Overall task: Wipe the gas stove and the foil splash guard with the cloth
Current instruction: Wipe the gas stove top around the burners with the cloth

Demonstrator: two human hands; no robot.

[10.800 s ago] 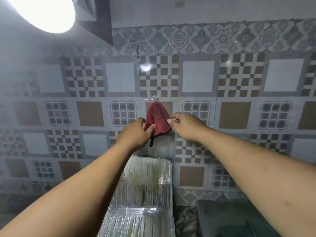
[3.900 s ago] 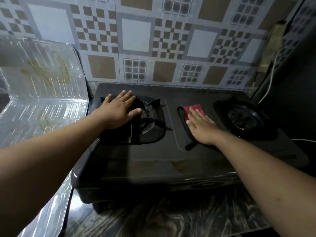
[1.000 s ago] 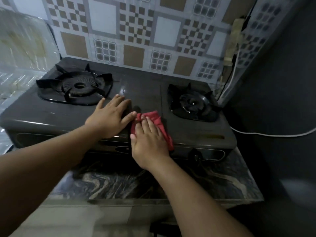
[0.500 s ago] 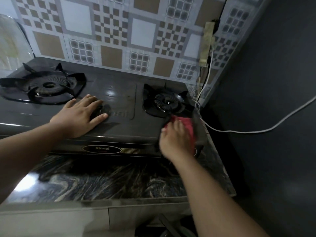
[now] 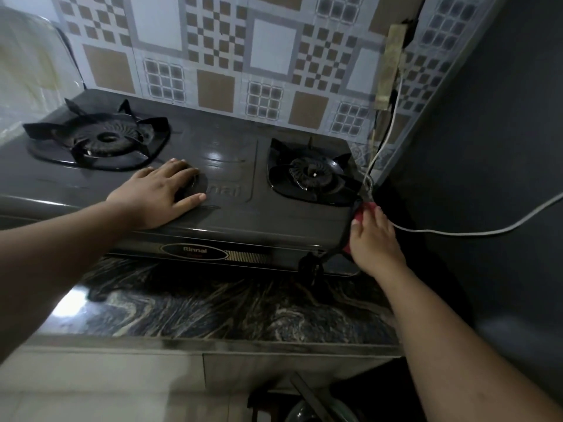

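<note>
Under right hand (image 5: 376, 239), cloth (image 5: 361, 215) against stove (image 5: 243, 214) right edge.

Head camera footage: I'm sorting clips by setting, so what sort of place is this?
Most likely a home kitchen: a two-burner gas stove sits on a marbled countertop against a patterned tile wall, with a foil splash guard standing at its left side.
</note>
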